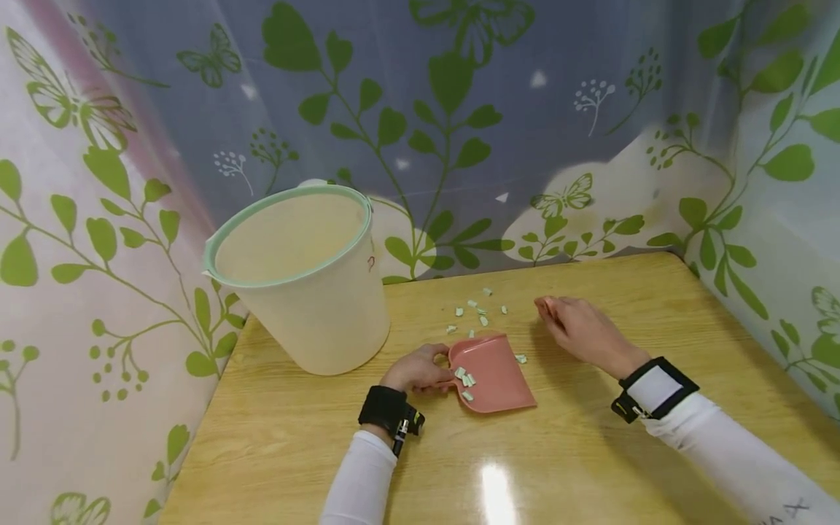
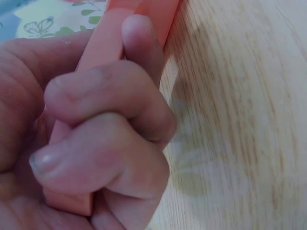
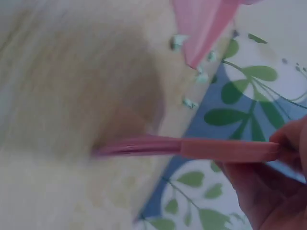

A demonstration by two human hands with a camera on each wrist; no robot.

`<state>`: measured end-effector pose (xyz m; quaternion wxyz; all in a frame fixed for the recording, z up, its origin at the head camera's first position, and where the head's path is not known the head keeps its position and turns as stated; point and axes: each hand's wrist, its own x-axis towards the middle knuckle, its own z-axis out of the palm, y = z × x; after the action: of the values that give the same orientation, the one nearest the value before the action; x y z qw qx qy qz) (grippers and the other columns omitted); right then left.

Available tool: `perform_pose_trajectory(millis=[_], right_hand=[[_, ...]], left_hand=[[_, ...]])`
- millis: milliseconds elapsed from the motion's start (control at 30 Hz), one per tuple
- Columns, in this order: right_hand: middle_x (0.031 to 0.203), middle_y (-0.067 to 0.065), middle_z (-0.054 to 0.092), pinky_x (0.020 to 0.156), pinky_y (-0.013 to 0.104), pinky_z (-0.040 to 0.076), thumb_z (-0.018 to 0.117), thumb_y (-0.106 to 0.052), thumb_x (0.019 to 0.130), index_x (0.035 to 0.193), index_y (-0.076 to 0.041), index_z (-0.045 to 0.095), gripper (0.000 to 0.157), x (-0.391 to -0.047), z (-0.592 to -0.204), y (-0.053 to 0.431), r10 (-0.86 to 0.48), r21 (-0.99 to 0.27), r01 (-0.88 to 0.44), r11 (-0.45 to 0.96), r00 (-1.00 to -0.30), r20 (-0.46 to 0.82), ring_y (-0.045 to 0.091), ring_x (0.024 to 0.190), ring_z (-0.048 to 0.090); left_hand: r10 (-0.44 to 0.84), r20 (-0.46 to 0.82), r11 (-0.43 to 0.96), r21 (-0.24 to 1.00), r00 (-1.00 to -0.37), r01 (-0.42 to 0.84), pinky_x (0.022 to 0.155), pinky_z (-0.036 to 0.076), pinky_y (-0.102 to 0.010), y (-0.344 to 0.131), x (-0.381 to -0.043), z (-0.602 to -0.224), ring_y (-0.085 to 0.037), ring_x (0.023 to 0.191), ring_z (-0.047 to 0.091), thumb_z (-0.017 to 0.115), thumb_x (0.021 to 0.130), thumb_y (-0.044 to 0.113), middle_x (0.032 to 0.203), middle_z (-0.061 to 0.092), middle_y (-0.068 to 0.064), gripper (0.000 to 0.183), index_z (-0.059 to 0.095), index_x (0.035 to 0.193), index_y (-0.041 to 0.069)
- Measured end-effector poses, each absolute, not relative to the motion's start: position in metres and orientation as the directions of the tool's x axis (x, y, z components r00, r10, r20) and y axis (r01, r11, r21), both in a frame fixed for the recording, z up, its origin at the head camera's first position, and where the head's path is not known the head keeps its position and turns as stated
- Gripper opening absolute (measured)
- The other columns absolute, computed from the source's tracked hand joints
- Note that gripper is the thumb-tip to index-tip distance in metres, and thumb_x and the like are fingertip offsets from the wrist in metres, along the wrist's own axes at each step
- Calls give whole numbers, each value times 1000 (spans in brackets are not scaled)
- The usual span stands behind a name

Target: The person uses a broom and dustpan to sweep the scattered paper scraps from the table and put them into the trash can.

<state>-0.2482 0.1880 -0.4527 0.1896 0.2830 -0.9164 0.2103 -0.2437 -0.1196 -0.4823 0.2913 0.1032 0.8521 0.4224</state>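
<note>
My left hand [image 1: 418,369] grips the handle of a pink dustpan [image 1: 500,375], which lies on the table with its wide edge toward the right. Close up in the left wrist view, curled fingers [image 2: 115,100] wrap the handle. Several pale green scraps [image 1: 467,379] sit in the pan near the handle. More scraps [image 1: 482,321] are scattered on the table behind it, with one by its right side. To the right of the pan, my right hand [image 1: 585,332] holds a small pink brush [image 3: 225,149]. Its bristle end looks blurred and points down at the tabletop in the right wrist view.
A tall cream bin [image 1: 335,313] with a green rim stands at the table's back left, beside my left hand. Leaf-patterned curtains [image 1: 426,146] hang along the back and both sides of the wooden table [image 1: 275,437].
</note>
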Motion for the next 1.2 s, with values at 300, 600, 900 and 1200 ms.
perform_pose_trajectory(millis=[300, 600, 900, 1200], right_hand=[[55, -10, 49, 35, 23, 33, 55, -12, 95, 94, -9, 66, 11, -225, -452, 151, -415, -435, -608, 663, -784, 462, 1, 37, 36], [76, -1, 63, 37, 20, 35, 56, -13, 95, 97, -8, 66, 11, -200, -437, 118, -480, -593, -582, 556, -808, 343, 2, 44, 43], [74, 8, 66, 44, 29, 33, 62, -3, 90, 113, -4, 67, 23, -265, -439, 160, -379, -398, -595, 698, -778, 500, 9, 43, 36], [101, 14, 69, 72, 46, 53, 65, 5, 86, 108, -4, 70, 24, -302, -465, 204, -530, -482, -639, 600, -768, 358, 28, 90, 63]], left_hand=[[438, -419, 622, 780, -795, -68, 36, 24, -24, -116, -243, -484, -11, 38, 34, 59, 94, 18, 66, 63, -12, 45, 44, 136, 13], [429, -443, 621, 777, -788, -99, 36, 24, -24, -121, -242, -484, -11, 39, 35, 60, 94, 18, 64, 61, -10, 43, 45, 134, 15], [433, -426, 606, 790, -795, -93, 38, 24, -24, -121, -239, -486, -12, 40, 35, 59, 94, 16, 62, 60, -11, 43, 45, 134, 12], [427, -427, 585, 802, -797, -117, 38, 24, -25, -123, -243, -484, -12, 39, 34, 60, 94, 17, 61, 58, -9, 44, 45, 135, 14]])
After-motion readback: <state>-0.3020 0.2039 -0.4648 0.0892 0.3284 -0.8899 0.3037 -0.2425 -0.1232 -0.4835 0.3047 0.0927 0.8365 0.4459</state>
